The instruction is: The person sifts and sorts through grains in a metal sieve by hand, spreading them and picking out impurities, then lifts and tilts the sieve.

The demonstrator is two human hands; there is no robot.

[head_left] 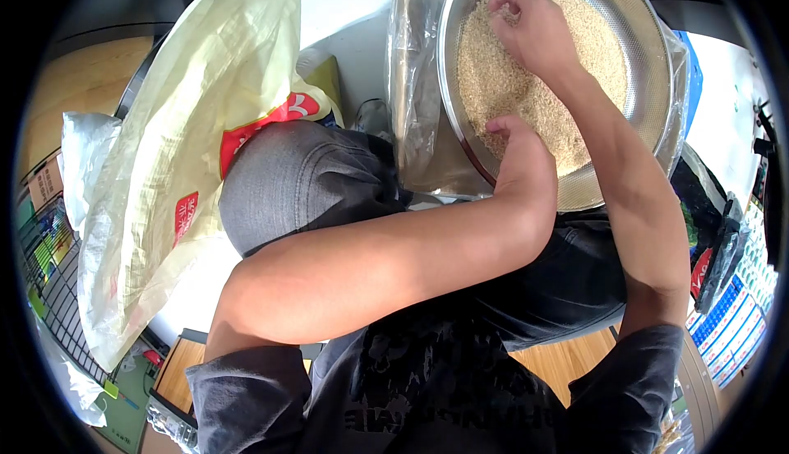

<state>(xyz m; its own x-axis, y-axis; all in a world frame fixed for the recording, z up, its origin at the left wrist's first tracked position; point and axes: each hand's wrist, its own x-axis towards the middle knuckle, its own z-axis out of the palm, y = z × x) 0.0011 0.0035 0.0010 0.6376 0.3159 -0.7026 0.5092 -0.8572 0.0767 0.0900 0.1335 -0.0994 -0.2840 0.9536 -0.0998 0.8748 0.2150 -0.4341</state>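
Right hand (538, 36), fingers curled, is over the far side of the grain (588, 51) in the round sieve (649, 76); left hand (524, 152), apart from it, near side; grip of both unclear

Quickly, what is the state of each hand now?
Left hand: at the grain, grip cannot be told.
Right hand: fingers curled; whether holding grain cannot be told.
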